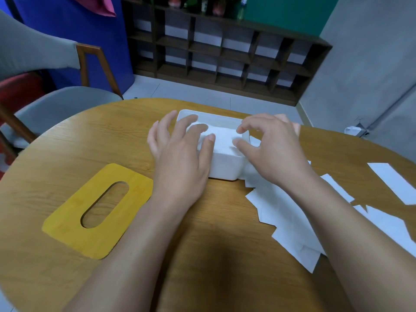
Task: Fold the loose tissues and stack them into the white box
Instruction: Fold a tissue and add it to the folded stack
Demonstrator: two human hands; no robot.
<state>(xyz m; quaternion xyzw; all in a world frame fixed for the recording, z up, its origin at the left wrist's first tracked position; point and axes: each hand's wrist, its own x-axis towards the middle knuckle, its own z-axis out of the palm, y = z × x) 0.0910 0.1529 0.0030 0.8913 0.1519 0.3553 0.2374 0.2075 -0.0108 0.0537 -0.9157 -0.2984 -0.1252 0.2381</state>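
The white box [221,164] is positioned on the round wooden table [117,136], just beyond the table's centre, with its top uncovered. A stack of folded white tissue [221,136] is seen inside the box, filling it close to the rim.

The left hand [180,154] is placed over the left end of the box. Its fingers are spread and nearly straight, and the fingertips are laid flat on the tissue; nothing is gripped. The right hand [273,149] is held over the right end of the box. Its fingers are bent and its fingertips are set on the right part of the tissue in the box; whether a layer is pinched there cannot be told.

The loose tissues [290,221] are scattered on the table to the right of the box, partly beneath the right forearm, overlapping one another and extending toward the near right. One further white sheet [391,181] lies apart at the far right edge of the table.

A yellow wooden lid [99,212] with an oval slot lies flat on the table to the near left of the box, apart from it.

A grey chair [58,104] is set at the far left of the table. A dark shelf unit [225,52] stands against the far wall.
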